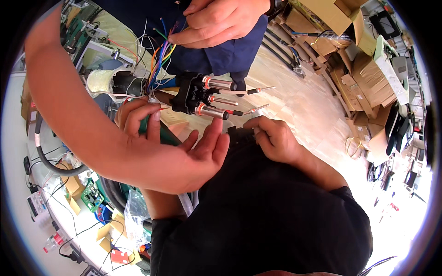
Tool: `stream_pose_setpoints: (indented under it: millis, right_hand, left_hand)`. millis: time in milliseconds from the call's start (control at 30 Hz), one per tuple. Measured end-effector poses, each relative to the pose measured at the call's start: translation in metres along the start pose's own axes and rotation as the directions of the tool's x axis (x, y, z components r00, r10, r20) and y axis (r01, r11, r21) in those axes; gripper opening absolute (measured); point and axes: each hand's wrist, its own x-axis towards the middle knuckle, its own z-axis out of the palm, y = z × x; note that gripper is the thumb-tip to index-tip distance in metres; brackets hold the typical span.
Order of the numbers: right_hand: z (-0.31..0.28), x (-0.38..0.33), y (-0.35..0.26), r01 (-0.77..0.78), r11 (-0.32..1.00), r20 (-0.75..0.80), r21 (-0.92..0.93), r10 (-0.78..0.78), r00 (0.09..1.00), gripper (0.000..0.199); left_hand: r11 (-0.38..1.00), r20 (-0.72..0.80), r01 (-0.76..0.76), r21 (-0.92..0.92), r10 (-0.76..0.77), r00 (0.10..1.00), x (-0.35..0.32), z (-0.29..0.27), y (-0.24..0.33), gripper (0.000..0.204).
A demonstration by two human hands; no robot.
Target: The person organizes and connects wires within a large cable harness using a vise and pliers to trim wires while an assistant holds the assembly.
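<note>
— What's around? 
— A pale floor (304,99), with brown cartons (363,73) stacked at the right and green circuit boards (92,197) at the lower left.

— How many pins? 
— Three metal pins (220,98) stick out of one black plug (189,94), mid-frame, with coloured wires (159,57) behind it.

— The hands? 
— The left hand (138,117) curls around a green handle (165,135). The right hand (271,135) pinches a small black part (240,134). A co-worker's hand (193,158) lies spread open between them; another (216,20) pinches the wires.
</note>
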Motion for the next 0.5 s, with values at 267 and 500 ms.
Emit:
stream_pose_setpoints:
  millis: [267, 500]
  right_hand:
    - [-0.009, 0.0, 0.008, 0.081, 0.995, -0.02, 0.054, -0.08, 0.997, 0.04]
    - [-0.013, 0.0, 0.015, 0.09, 0.99, -0.021, 0.104, -0.088, 0.996, 0.026]
  left_hand:
    - [-0.265, 0.63, -0.962, 0.063, 0.759, -0.168, 0.119, -0.035, 0.052, 0.012]
    - [-0.158, 0.653, -0.987, -0.012, 0.747, -0.128, 0.144, -0.036, 0.067, 0.011]
